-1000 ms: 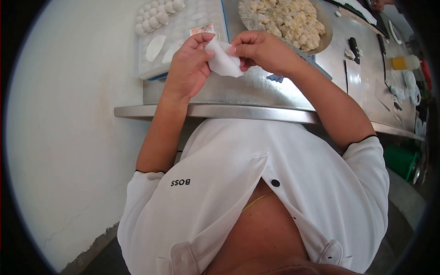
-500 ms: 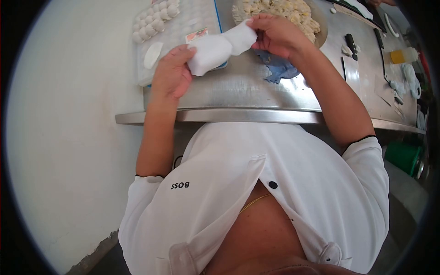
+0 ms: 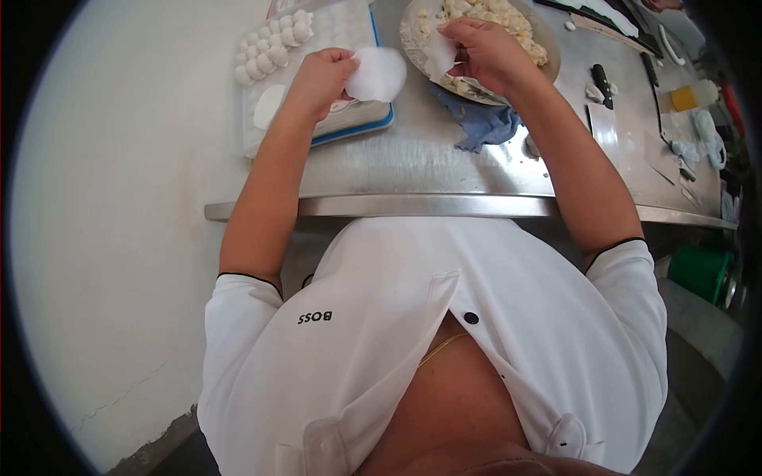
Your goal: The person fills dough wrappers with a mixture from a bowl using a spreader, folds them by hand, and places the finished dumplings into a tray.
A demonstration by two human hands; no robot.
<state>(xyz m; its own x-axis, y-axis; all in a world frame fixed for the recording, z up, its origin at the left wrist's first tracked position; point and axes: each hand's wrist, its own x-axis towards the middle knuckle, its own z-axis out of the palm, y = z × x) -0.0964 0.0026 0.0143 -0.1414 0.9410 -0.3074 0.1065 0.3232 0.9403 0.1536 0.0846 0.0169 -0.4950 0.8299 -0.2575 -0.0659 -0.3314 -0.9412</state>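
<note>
Apparently at a separating step, pinching a round sheet [image 3: 379, 75] in left hand [image 3: 320, 82], second sheet [image 3: 440, 54] in right hand [image 3: 494, 59], next needing gentle handling.

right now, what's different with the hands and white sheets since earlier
The left hand moved slightly left and forward, a round white sheet in its grip; the right hand moved right and forward, over the bowl, holding a separate white piece. Touching earlier, the two are now apart. The knife and rounded white items stayed put.
</note>
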